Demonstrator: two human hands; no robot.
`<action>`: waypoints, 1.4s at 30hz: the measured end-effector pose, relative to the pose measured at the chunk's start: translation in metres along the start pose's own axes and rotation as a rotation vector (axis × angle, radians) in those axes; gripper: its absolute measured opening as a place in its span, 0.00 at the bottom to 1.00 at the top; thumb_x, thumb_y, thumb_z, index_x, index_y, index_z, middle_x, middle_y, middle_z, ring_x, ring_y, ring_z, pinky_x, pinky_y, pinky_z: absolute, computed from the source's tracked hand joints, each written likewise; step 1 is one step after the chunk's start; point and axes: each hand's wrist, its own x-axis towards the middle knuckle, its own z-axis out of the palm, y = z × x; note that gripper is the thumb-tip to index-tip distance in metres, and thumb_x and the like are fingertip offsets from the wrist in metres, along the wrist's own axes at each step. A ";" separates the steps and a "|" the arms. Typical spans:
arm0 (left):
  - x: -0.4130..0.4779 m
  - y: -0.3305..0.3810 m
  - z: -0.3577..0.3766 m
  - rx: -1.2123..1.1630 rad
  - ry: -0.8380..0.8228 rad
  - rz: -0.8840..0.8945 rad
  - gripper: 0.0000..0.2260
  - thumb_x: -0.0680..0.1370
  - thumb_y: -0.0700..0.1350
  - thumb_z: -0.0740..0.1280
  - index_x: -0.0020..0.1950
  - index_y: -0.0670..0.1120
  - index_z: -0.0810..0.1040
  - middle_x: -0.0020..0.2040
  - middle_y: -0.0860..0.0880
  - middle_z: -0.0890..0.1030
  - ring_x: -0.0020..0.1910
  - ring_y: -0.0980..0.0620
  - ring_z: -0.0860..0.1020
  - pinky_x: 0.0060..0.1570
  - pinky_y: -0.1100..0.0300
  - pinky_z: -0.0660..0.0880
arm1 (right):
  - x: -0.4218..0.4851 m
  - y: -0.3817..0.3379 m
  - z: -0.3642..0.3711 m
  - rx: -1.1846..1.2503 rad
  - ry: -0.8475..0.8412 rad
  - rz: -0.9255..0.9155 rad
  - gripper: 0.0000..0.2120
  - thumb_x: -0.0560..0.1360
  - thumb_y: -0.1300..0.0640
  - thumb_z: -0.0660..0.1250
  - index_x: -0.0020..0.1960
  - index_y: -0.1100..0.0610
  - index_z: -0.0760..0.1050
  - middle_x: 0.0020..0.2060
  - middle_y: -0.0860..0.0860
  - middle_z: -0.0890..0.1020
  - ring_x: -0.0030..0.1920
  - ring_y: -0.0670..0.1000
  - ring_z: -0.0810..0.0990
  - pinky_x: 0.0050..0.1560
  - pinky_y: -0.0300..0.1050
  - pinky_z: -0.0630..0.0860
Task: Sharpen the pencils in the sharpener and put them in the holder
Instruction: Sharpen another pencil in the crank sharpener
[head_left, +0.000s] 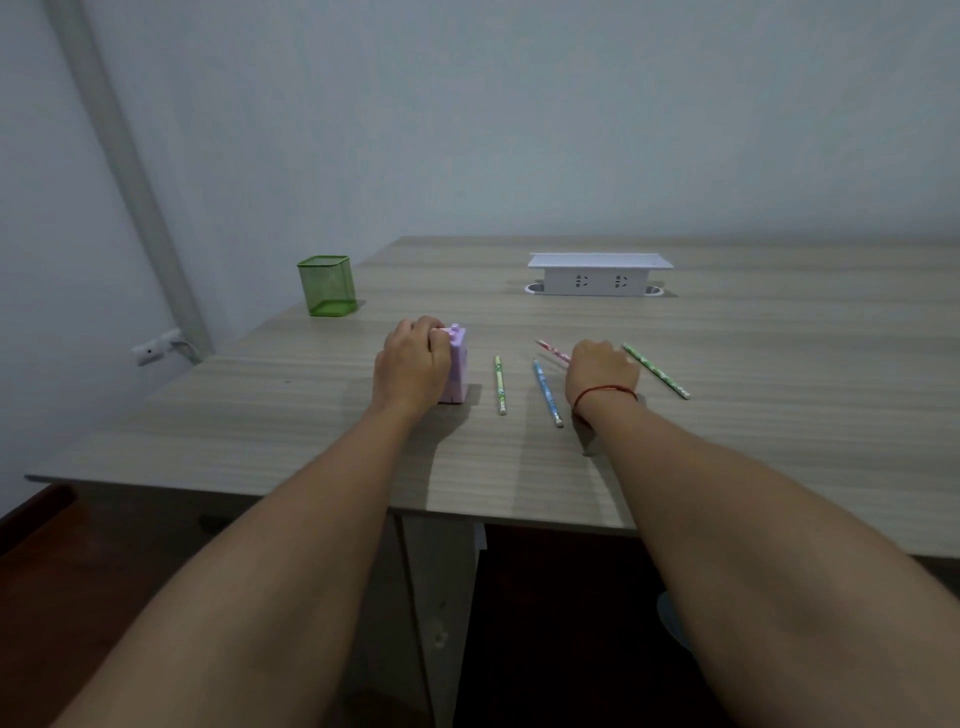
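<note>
The left hand (413, 361) is gripping the pale purple sharpener (458, 366), with its fingers curling over the top and near side, and is pressing it upright against the surface (727, 441). That hold is probably steadying the small box so that it is not sliding or tipping once a pencil is being pushed in and turned.

The right hand (602, 370) is lying knuckles-up over one end of the pink pencil (549, 350), whose other end is poking out to the left of the hand. The fingers are bending downward, out of the camera's sight, so I cannot tell whether they are pinching the pencil or only touching it. It looks as if the first pick-up is being set up. A red cord (605, 391) is circling that wrist.

Three more pencils are lying flat and apart, each easy to take singly. The yellow-green pencil (500, 384) is lying between the sharpener and the blue pencil (546, 392), and the green pencil (655, 370) is lying just right of the right hand.

The green mesh holder (327, 286) is standing upright beyond the sharpener near the surface's left edge. No pencil is showing in it, so the task seems to be only beginning. A white socket box (600, 275) is sitting at the back, well apart from the work.
</note>
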 end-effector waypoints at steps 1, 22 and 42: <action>0.000 0.000 0.000 -0.002 0.000 -0.002 0.14 0.80 0.45 0.53 0.57 0.44 0.76 0.54 0.41 0.77 0.55 0.41 0.73 0.55 0.47 0.72 | -0.001 -0.001 -0.001 0.007 0.016 -0.050 0.15 0.80 0.66 0.55 0.64 0.60 0.72 0.61 0.58 0.76 0.63 0.59 0.75 0.61 0.53 0.71; -0.004 0.006 -0.001 -0.045 -0.016 -0.081 0.16 0.80 0.47 0.51 0.58 0.45 0.75 0.57 0.40 0.75 0.57 0.41 0.72 0.57 0.47 0.72 | -0.013 0.005 -0.019 0.145 0.006 -0.434 0.08 0.82 0.59 0.58 0.55 0.59 0.75 0.52 0.56 0.80 0.51 0.57 0.78 0.51 0.50 0.76; -0.004 0.005 0.001 0.019 0.036 -0.003 0.15 0.81 0.45 0.51 0.58 0.43 0.75 0.55 0.40 0.76 0.55 0.42 0.72 0.53 0.51 0.71 | -0.016 -0.026 -0.010 0.177 0.033 -0.436 0.10 0.81 0.60 0.58 0.57 0.59 0.76 0.54 0.57 0.80 0.55 0.58 0.77 0.56 0.53 0.75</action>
